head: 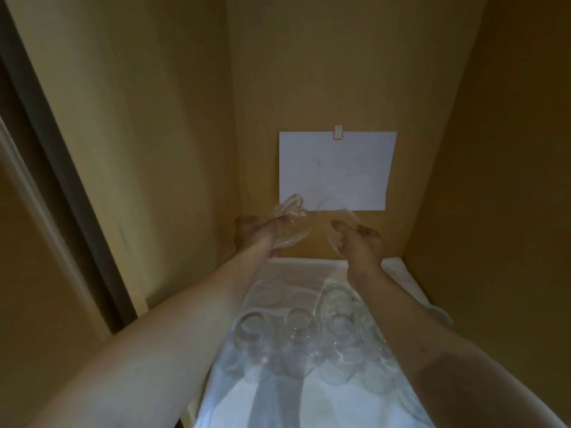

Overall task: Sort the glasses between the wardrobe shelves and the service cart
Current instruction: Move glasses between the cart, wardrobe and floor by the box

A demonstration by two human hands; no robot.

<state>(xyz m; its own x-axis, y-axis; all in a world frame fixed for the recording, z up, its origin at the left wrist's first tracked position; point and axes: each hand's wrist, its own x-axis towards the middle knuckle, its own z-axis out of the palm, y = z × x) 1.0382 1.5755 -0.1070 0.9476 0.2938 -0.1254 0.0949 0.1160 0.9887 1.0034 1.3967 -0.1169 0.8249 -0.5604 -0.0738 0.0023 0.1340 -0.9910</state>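
Two hands, each raised at 12 o'clock: left hand (pixel 258 234) curled round one glass (pixel 289 223); right hand (pixel 360 242) gripped a second glass (pixel 335 216). Some five blurred glasses (pixel 301 327) stood on the white-lined shelf (pixel 309 406) at 6 o'clock. One paper sheet (pixel 336 169) hung behind.

clear glasses (pixel 296 335), white cloth (pixel 309 403), tan walls (pixel 154 118)

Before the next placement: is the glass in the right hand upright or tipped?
Tipped. The glass in the right hand leans, its oval rim facing the paper.
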